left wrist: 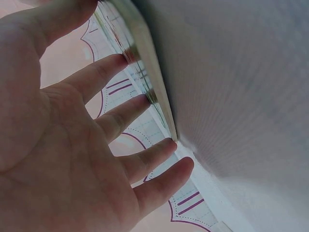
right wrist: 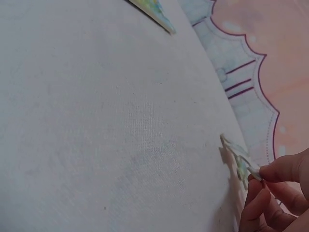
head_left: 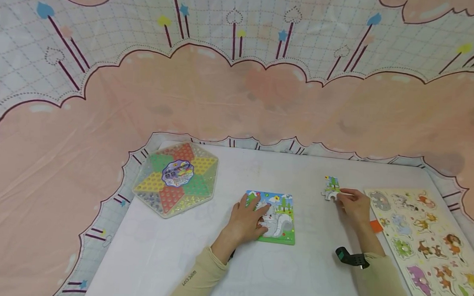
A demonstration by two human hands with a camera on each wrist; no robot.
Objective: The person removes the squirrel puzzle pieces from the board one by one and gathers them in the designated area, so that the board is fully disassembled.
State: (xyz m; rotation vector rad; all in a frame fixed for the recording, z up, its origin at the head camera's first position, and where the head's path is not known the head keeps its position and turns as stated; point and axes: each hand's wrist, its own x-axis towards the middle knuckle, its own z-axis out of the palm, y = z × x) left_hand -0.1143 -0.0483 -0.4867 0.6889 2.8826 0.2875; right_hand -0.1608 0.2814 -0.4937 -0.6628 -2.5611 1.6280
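Note:
A squirrel jigsaw puzzle (head_left: 279, 228) in a green-edged board lies flat at the middle of the white table. My left hand (head_left: 244, 220) rests on its left part with fingers spread, hiding some of the picture. The left wrist view has the fingertips of that hand (left wrist: 77, 130) at the thin board (left wrist: 154, 72). To the right of the puzzle, my right hand (head_left: 354, 208) pinches a jigsaw piece (head_left: 331, 186) showing trees and grey-white, perhaps several joined. In the right wrist view thumb and fingers grip the edge of this tilted piece (right wrist: 234, 153).
A hexagonal Chinese checkers set (head_left: 196, 183) lies at the back left. On the right is an animal peg puzzle board (head_left: 410, 228), with an orange object (head_left: 376, 226) beside its left edge. A patterned cloth (head_left: 230, 104) hangs behind the table.

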